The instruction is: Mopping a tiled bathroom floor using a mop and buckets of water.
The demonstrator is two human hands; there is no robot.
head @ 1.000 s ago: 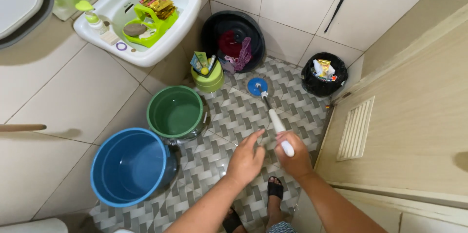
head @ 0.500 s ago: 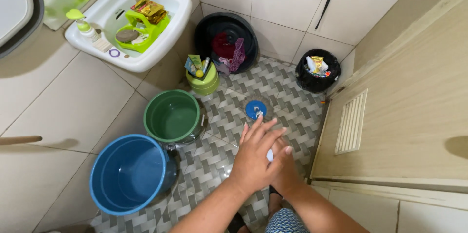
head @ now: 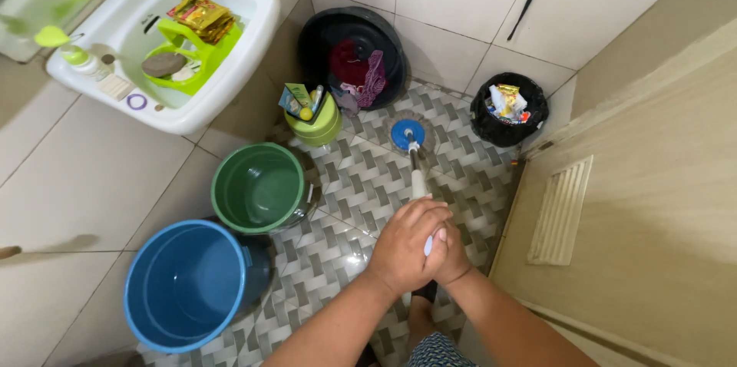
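Note:
A mop with a round blue head (head: 407, 134) rests on the patterned floor tiles, and its white handle (head: 418, 183) rises toward me. My left hand (head: 405, 246) is wrapped over the top of the handle. My right hand (head: 453, 254) sits under and beside it, mostly covered, also gripping the handle. Both hands are stacked together at the handle's upper end, above my sandalled foot.
A green bucket (head: 259, 187) and a blue bucket (head: 185, 284) stand at left. A small green container (head: 315, 123), a black basin with cloths (head: 355, 54) and a black bin (head: 507, 109) line the far wall. A white sink (head: 165, 44) is upper left, a door (head: 652, 206) at right.
My left hand has closed over the handle top on my right hand. The mop head slid away from me toward the far wall. The view shifted slightly.

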